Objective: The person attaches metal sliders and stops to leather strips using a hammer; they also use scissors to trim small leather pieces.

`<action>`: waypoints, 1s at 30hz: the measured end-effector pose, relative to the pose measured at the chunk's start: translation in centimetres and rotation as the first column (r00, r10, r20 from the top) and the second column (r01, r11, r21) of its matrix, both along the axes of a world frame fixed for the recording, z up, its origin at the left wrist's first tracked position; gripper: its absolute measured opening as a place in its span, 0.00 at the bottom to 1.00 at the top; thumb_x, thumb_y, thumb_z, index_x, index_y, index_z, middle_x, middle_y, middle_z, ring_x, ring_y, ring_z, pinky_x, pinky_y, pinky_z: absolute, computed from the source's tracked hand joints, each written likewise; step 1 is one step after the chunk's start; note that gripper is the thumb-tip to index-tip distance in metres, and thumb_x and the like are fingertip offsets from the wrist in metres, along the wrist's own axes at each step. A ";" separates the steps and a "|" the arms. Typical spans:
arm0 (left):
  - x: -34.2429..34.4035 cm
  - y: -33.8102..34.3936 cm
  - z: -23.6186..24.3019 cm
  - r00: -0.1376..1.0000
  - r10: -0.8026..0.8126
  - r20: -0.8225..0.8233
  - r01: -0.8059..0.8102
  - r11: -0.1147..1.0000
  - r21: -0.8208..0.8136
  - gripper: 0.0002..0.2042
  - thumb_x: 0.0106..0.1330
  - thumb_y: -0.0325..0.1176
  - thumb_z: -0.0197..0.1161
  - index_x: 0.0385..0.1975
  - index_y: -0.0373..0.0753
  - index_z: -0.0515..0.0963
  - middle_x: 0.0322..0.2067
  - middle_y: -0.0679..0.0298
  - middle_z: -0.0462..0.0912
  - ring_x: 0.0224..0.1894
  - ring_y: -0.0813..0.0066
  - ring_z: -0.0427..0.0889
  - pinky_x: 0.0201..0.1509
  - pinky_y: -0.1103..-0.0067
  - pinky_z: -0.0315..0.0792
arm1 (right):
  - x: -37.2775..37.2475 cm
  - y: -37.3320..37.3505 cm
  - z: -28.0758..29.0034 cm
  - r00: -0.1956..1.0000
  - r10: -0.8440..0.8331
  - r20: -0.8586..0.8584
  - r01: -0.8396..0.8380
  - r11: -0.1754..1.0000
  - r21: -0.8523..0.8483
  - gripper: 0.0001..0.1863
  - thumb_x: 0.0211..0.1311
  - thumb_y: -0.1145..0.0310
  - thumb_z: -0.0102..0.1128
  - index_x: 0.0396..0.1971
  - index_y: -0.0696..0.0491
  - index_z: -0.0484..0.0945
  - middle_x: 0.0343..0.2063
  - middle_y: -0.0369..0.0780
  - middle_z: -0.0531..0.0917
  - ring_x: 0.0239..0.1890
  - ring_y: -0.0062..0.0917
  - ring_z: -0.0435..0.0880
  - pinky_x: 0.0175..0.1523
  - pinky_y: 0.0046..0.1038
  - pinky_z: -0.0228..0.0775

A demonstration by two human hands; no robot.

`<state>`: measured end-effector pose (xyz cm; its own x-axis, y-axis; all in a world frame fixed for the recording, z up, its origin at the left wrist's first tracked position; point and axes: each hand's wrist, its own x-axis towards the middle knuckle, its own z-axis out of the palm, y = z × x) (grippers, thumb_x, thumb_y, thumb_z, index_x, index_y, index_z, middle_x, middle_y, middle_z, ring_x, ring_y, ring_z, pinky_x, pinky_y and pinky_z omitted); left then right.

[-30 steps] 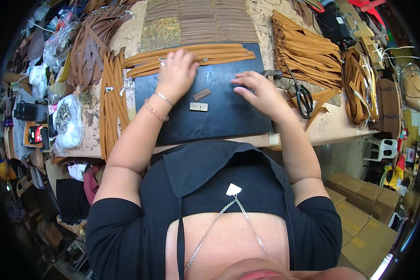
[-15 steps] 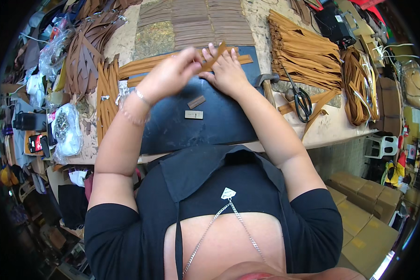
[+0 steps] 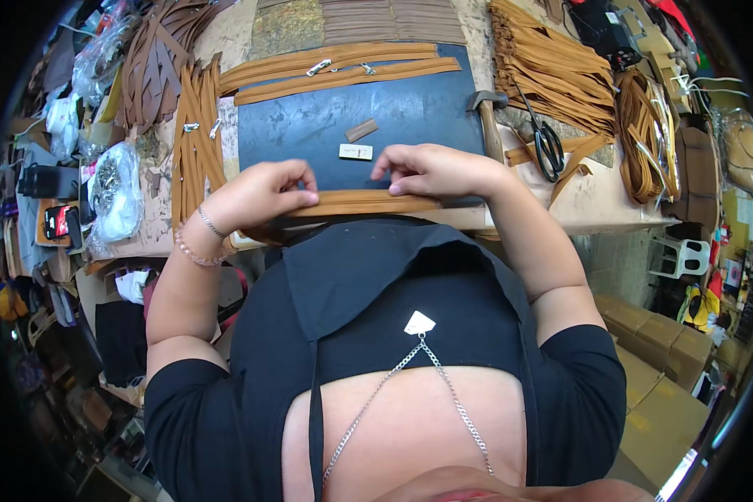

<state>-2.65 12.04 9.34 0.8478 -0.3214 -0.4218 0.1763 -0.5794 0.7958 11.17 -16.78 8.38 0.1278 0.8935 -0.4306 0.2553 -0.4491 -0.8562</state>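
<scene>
A tan-brown zipper [image 3: 351,202] lies stretched along the near edge of the black mat [image 3: 301,125]. My left hand [image 3: 272,188] pinches it toward its left end, thumb and fingers together. Farther right, my right hand [image 3: 435,174] has its thumb on the same zipper with fingers curled over it. Beyond the hands, a small pale rectangular piece [image 3: 356,151] and a little brown strip [image 3: 361,129] rest on the mat. Two more tan zippers, an upper one [image 3: 402,52] and a lower one [image 3: 418,69], lie across its far side with silver sliders on them.
Right of the mat lie a hammer [image 3: 491,125], black-handled scissors [image 3: 549,151] and a thick stack of tan zippers [image 3: 552,71]. More zippers [image 3: 197,142] with metal sliders lie at the left. Dark brown strips [image 3: 163,58] pile at the far left, near a clear plastic bag [image 3: 117,197].
Both hands have come from the mat's far side to its near edge. A tan zipper now lies between them there. The two far zippers and their sliders are uncovered.
</scene>
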 end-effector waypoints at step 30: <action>2.3 -5.4 -6.2 0.810 0.093 0.580 -0.236 0.956 0.176 0.11 0.63 0.29 0.73 0.43 0.34 0.82 0.38 0.58 0.83 0.38 0.67 0.83 0.46 0.76 0.77 | -2.3 3.3 -6.2 0.652 -0.487 0.582 0.074 0.804 0.590 0.14 0.59 0.72 0.68 0.45 0.55 0.79 0.41 0.44 0.82 0.41 0.39 0.84 0.48 0.35 0.78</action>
<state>-0.32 6.66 3.11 0.9889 -0.1102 0.0992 -0.1482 -0.7594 0.6336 8.85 -13.45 2.15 0.4744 0.8030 0.3607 0.7795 -0.1928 -0.5960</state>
